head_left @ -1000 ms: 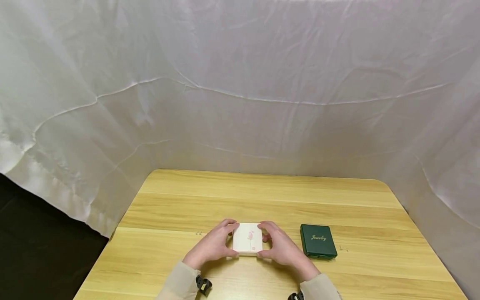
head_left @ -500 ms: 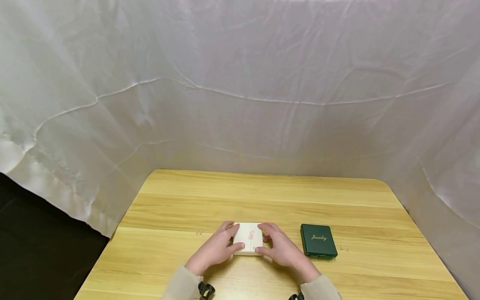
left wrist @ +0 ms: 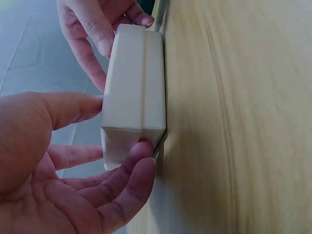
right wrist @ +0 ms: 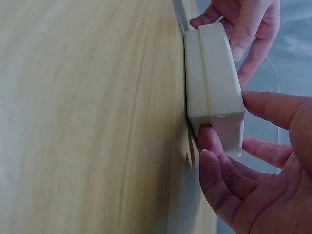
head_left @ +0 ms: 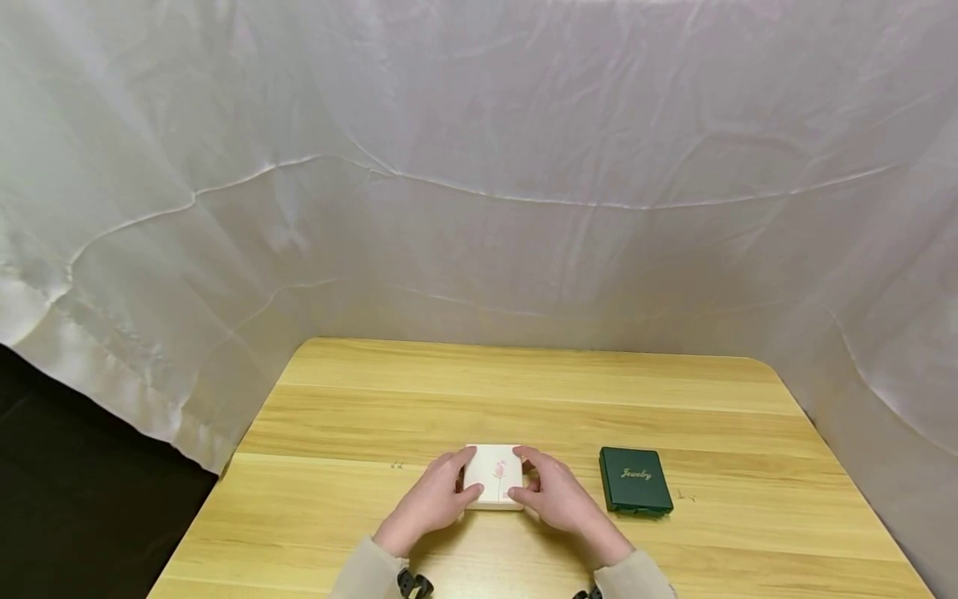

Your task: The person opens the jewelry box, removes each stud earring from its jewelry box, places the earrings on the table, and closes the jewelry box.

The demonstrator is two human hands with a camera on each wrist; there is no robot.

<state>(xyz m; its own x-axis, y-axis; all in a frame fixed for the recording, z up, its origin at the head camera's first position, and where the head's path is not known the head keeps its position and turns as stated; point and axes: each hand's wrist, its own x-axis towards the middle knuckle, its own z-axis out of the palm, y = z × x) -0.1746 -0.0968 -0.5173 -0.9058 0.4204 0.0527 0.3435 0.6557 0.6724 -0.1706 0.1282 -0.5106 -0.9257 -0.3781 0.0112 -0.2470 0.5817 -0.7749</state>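
A small square white box [head_left: 494,476] with a pink flower on its lid lies flat on the wooden table. My left hand [head_left: 434,497] holds its left side, thumb and index fingertip on the lid's top, the other fingers curled against the side wall. On the opposite side my right hand [head_left: 557,496] grips it the same way. In the left wrist view, a seam runs around the white box [left wrist: 127,80] between lid and base, with the lid seated on it. Fingers [right wrist: 226,183] touch the side near that seam in the right wrist view.
A dark green box [head_left: 636,481] lettered "Jewelry" lies to the right of my right hand. Small pencil-like marks show on the table [head_left: 524,391]. Pale fabric [head_left: 479,208] hangs behind the table and along both sides.
Both thumbs have shifted from the box's front edge up onto its lid, the left one more plainly. The white box has barely moved, and the green box stays put.
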